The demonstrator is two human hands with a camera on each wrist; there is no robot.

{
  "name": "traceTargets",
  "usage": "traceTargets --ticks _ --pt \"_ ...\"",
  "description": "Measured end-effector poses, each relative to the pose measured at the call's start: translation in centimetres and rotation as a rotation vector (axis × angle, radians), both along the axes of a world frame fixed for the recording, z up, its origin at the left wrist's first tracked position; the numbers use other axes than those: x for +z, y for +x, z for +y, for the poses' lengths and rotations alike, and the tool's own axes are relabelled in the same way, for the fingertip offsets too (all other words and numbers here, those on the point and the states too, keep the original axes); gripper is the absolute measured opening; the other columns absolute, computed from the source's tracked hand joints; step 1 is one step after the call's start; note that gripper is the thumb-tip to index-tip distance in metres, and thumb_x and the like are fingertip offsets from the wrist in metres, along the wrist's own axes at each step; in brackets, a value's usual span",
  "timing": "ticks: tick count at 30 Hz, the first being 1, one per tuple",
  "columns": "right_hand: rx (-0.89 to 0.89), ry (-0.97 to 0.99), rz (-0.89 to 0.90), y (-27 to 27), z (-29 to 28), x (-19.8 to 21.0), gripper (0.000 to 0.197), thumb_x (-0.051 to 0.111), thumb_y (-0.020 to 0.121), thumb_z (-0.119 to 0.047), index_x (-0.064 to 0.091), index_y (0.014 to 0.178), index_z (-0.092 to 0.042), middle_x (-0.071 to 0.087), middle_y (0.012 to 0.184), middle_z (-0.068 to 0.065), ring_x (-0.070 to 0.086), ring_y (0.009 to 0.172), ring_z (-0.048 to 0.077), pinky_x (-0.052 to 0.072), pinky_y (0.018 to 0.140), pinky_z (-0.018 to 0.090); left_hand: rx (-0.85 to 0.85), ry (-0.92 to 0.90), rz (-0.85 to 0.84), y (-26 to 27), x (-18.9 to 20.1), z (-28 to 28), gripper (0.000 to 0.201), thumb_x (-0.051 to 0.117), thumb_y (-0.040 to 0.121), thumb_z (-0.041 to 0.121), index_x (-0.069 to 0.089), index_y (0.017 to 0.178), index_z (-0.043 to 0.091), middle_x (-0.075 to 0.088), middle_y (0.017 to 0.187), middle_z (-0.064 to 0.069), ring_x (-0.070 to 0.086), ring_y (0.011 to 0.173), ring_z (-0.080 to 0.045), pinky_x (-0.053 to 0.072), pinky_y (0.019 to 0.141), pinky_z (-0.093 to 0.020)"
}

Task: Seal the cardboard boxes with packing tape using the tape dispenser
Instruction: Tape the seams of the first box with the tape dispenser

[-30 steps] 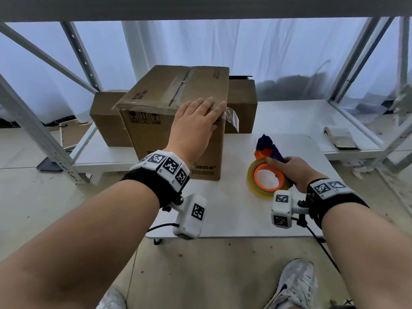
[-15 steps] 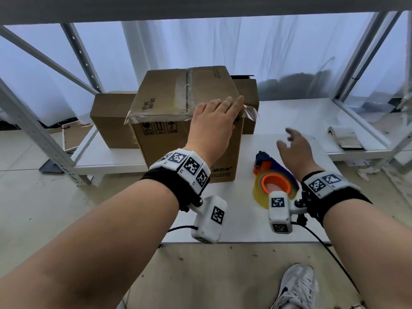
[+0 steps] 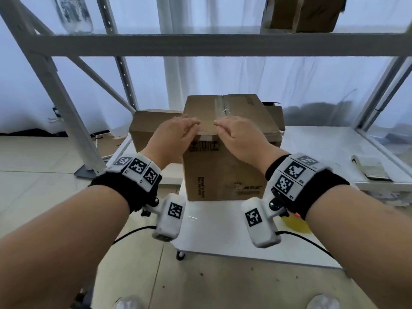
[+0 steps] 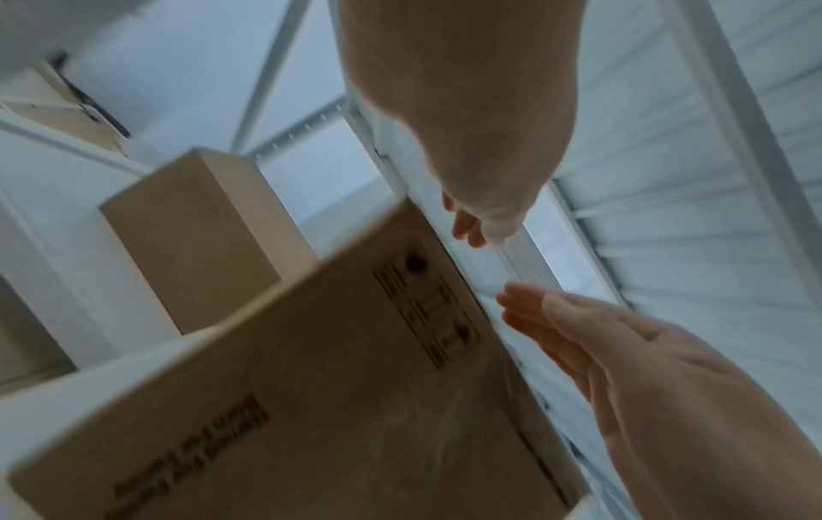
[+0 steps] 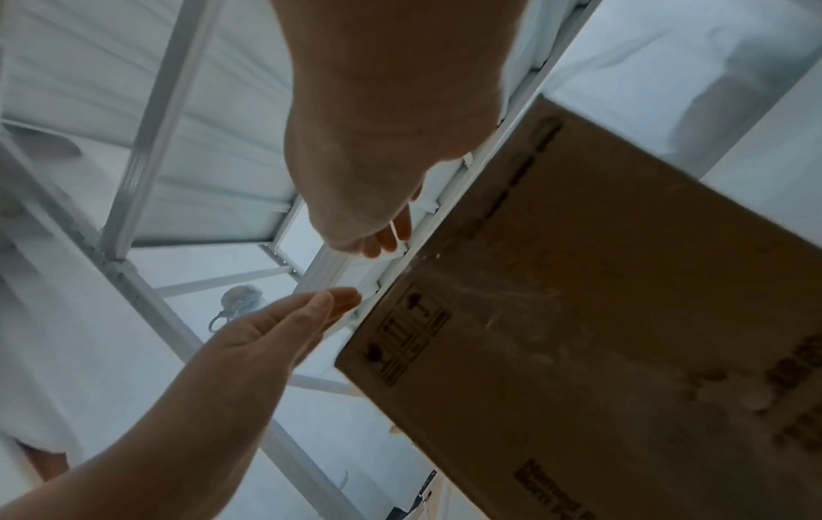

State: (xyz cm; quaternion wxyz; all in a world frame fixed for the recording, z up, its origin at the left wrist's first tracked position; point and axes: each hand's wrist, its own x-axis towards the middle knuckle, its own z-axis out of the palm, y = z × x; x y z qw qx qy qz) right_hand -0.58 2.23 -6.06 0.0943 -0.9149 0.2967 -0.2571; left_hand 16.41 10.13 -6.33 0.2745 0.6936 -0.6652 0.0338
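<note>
We observed a white table [image 3: 218, 228] at frame centre carrying the cardboard box [image 3: 223, 170], upright, with packing tape [image 3: 219, 108] along its top seam. Both hands rested at the near top edge: left hand [image 3: 176, 134] and right hand [image 3: 236, 137], fingers extended, holding nothing. At lower right, the tape dispenser [image 3: 295, 224] lay mostly hidden behind the right wrist.
</note>
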Motion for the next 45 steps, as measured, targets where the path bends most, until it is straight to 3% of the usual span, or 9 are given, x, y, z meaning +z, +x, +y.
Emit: traceTargets --ticks 7,9,10,12,18,25,32,39,45 --pt "0.069 0.11 0.227 3.5 0.5 0.9 0.039 0.034 0.102 -0.027 0.054 0.135 -0.018 0.053 0.14 -0.001 0.05 0.125 0.015 0.036 0.105 0.029 -0.146 0.119 0.267 3.2 -1.5 1.6 0.034 0.048 0.098 0.023 0.055 0.132 0.019 0.048 0.142 0.006 0.033 0.137 -0.005 0.021 0.117 -0.03" --pt "0.04 0.093 0.213 3.5 0.1 0.8 0.04 0.034 0.102 -0.037 0.066 0.118 -0.02 0.071 0.102 0.0 0.064 0.084 0.014 0.048 0.079 0.027 -0.156 0.073 0.442 3.9 -1.4 1.6 0.027 0.051 0.096 0.026 0.067 0.118 0.019 0.064 0.125 0.003 0.053 0.123 -0.013 0.037 0.11 -0.039" --pt "0.016 0.09 0.189 3.7 -0.2 0.8 0.045 0.034 0.101 -0.043 0.072 0.106 -0.018 0.066 0.074 -0.001 0.058 0.062 0.014 0.046 0.064 0.026 -0.143 0.031 0.518 4.3 -1.2 1.4 0.025 0.054 0.094 0.03 0.072 0.108 0.019 0.07 0.111 0.002 0.061 0.11 -0.019 0.044 0.103 -0.042" --pt "-0.049 0.081 0.15 4.2 -0.5 0.8 0.058 0.037 0.098 -0.051 0.07 0.081 -0.007 0.046 0.051 -0.002 0.044 0.047 0.014 0.035 0.052 0.025 -0.093 -0.03 0.566 5.1 -0.7 0.9 0.023 0.058 0.092 0.031 0.075 0.096 0.016 0.073 0.094 0.002 0.065 0.096 -0.017 0.049 0.096 -0.042" --pt "-0.186 0.024 0.147 5.7 -1.0 1.2 0.058 0.042 0.094 -0.058 0.059 0.055 -0.018 0.048 0.051 -0.006 0.047 0.052 0.011 0.027 0.049 0.025 -0.076 -0.062 0.606 4.8 -2.1 -0.1 0.009 0.065 0.089 0.02 0.072 0.091 0.015 0.065 0.074 0.007 0.054 0.063 0.004 0.046 0.067 -0.018" --pt "-0.178 0.047 0.12 5.6 -1.6 0.9 0.054 0.046 0.094 -0.055 0.063 0.056 -0.02 0.051 0.05 -0.005 0.049 0.052 0.013 0.031 0.05 0.026 -0.063 -0.09 0.954 4.0 -3.2 -0.1 0.01 0.049 0.097 0.008 0.058 0.101 0.006 0.061 0.079 -0.006 0.064 0.058 -0.006 0.055 0.06 -0.018" --pt "-0.136 0.074 0.107 5.1 -1.5 0.7 0.055 0.046 0.095 -0.053 0.068 0.062 -0.015 0.049 0.048 -0.002 0.049 0.051 0.015 0.038 0.057 0.027 -0.122 -0.076 0.747 4.9 -3.6 1.1 0.021 0.055 0.091 -0.001 0.06 0.105 0.015 0.059 0.079 0.004 0.058 0.069 0.001 0.05 0.073 -0.014" --pt "-0.115 0.068 0.094 4.9 -1.4 0.4 0.056 0.045 0.095 -0.053 0.068 0.062 -0.013 0.053 0.051 -0.001 0.049 0.049 0.015 0.035 0.058 0.025 -0.108 -0.063 0.529 5.1 -4.2 1.0 0.029 0.067 0.086 0.01 0.057 0.108 0.025 0.06 0.082 0.011 0.059 0.079 -0.005 0.05 0.084 -0.021" --pt "-0.111 0.034 0.091 5.0 -1.6 0.0 0.056 0.045 0.095 -0.05 0.06 0.052 -0.018 0.075 0.084 0.0 0.061 0.061 0.018 0.05 0.07 0.03 -0.114 -0.058 0.423 4.8 -4.1 0.5 0.024 0.067 0.086 0.013 0.051 0.103 0.021 0.06 0.083 0.0 0.055 0.072 -0.008 0.05 0.072 -0.018"
